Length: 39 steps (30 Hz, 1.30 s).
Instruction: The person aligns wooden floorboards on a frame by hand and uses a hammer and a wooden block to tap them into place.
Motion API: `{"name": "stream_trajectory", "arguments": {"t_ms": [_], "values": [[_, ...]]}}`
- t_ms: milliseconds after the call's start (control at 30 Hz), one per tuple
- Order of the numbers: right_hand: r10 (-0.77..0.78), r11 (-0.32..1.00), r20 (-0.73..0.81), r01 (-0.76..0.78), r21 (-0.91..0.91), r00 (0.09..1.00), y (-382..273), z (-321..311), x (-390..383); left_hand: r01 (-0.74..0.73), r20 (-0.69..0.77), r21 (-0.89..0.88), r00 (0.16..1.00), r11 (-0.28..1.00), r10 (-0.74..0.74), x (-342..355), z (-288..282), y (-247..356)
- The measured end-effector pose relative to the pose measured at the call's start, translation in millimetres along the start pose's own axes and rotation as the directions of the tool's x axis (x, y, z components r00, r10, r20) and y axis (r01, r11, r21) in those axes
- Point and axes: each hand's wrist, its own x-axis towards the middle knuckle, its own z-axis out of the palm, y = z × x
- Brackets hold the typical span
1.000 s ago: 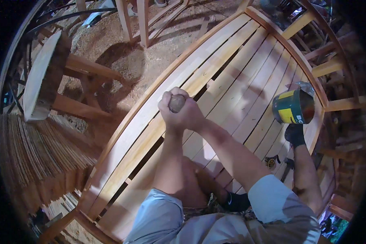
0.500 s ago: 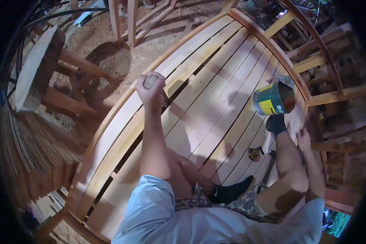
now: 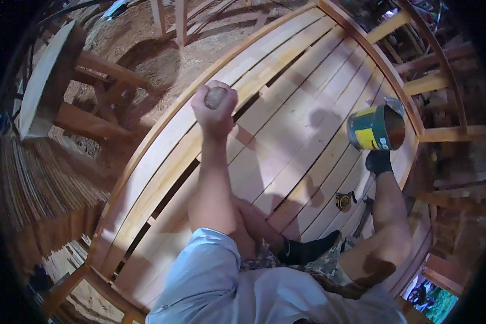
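My left hand (image 3: 215, 110) is closed in a fist around a thing with a round, tan, wood-like end (image 3: 216, 98). Its other end is hidden beneath the fist. The fist is over the left-side planks, close to a dark gap between them. I cannot see my right hand; that arm is out of sight past my body. A yellow and black tape measure (image 3: 343, 201) lies on the boards by my leg. Beyond my foot is a dark green and yellow tin (image 3: 376, 128), lying on its side with its mouth facing right.
I sit on a curved plank deck (image 3: 286, 156) with a raised wooden rim (image 3: 146, 141). Narrow dark gaps run between several boards. A wooden bench (image 3: 47, 81) stands to the left, above stacked thin boards (image 3: 46, 189). Wooden framing (image 3: 443, 132) rises at the right.
My right hand, earlier beside my right leg, has gone out of view. The left fist still grips the round-ended thing. The whole view has shifted slightly.
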Motion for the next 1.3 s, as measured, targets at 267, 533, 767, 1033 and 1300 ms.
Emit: {"name": "stream_trajectory", "arguments": {"t_ms": [267, 533, 767, 1033, 1300], "values": [[0.385, 0.922, -0.081, -0.388, -0.015, 0.919, 28, -44, -106, 0.096, -0.076, -0.136, 0.991, 0.986, -0.107, 5, -16, 13], [0.811, 0.572, -0.271, -0.799, 0.186, 0.518, 42, -142, -228, 0.087, -0.145, -0.206, 0.982, 0.975, -0.118, 20, -36, 10], [0.636, 0.687, -0.126, -0.483, 0.543, 0.762, -160, -138, -100, 0.094, -0.129, -0.184, 0.984, 0.978, -0.119, 27, -45, 0], [0.290, 0.589, 0.337, -0.445, 0.675, 0.896, -327, -31, -10, 0.101, -0.143, -0.264, 0.979, 0.959, -0.143, 33, -52, 5], [0.083, 0.820, 0.630, -0.412, 0.396, 0.772, -377, -2, 10, 0.110, -0.183, -0.273, 0.969, 0.956, -0.164, 32, -51, -3]]}}
